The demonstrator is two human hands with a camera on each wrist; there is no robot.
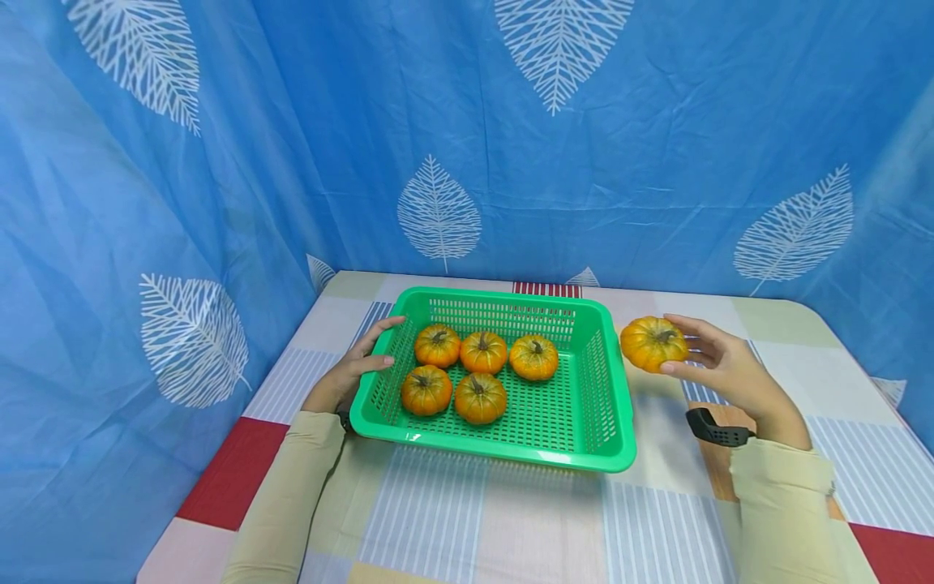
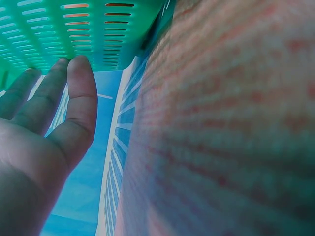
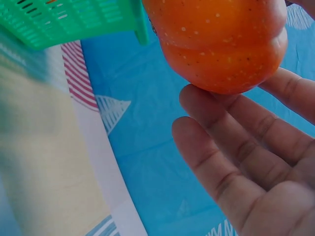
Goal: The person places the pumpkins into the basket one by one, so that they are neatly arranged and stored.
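A green plastic basket [image 1: 503, 458] sits on the table, with several small orange pumpkins [image 1: 426, 391] inside, mostly toward its left half. My left hand [image 1: 353, 369] holds the basket's left side. Its thumb reaches over the rim, and in the left wrist view other fingers [image 2: 81, 93] lie against the outside of the slotted wall. To the right of the basket, my right hand [image 1: 718, 365] grips another small pumpkin [image 1: 652, 345] between thumb and fingers, above the table. In the right wrist view that pumpkin [image 3: 221, 44] shows its smooth underside, while two lower fingers extend below it.
A patchwork-patterned cloth [image 1: 540, 527] covers the table. Blue curtains [image 1: 642, 203] with white leaf prints hang behind the table and along its left side. A black strap device [image 1: 718, 430] is worn on the right wrist.
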